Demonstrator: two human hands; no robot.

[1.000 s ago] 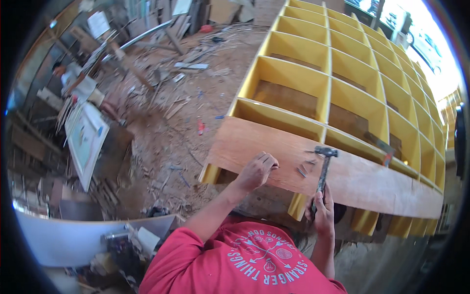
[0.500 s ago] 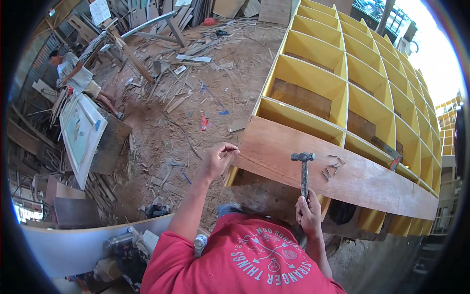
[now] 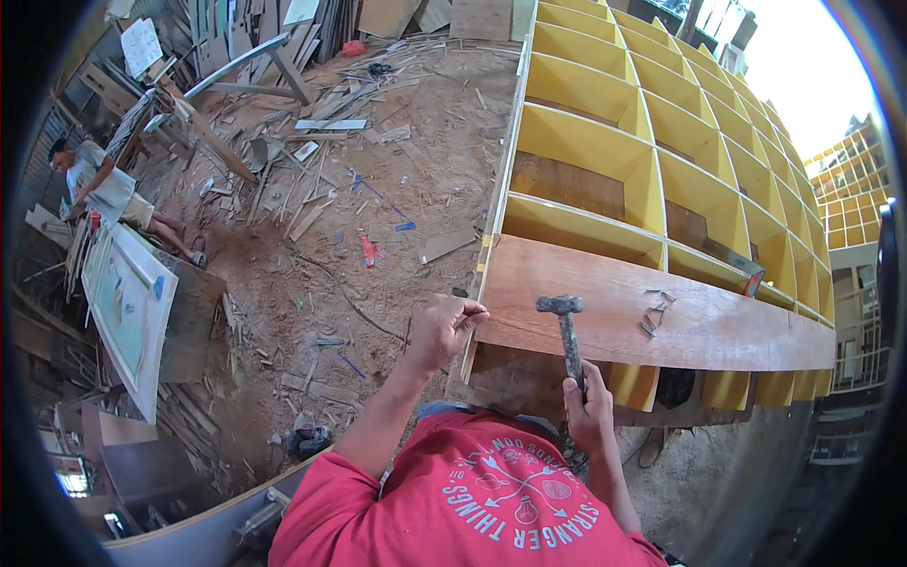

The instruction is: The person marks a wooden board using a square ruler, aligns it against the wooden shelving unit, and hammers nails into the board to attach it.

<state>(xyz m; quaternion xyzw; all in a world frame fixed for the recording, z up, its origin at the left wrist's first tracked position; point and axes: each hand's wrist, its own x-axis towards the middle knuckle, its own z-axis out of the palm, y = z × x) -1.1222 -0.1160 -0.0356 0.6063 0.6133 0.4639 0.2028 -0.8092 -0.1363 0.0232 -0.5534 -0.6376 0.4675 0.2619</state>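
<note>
Since the earlier frame, the hammer is nearer the wooden plank's left end, its head above the board, while the loose nails lie unmoved to its right. The right hand wraps the handle; the left hand pinches thumb and fingertips together at the plank's left edge, any held item indiscernible.

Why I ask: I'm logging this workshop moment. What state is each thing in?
Yellow frame: compartments open, near edge partly covered.
Plywood strip: lying along the frame's near edge.
Nails: loose, clustered on the strip.
Hammer: held by its handle, head over the strip.
Right hand: closed around the handle.
Left hand: pinched together near the strip's left end; anything held is too small to tell.
</note>
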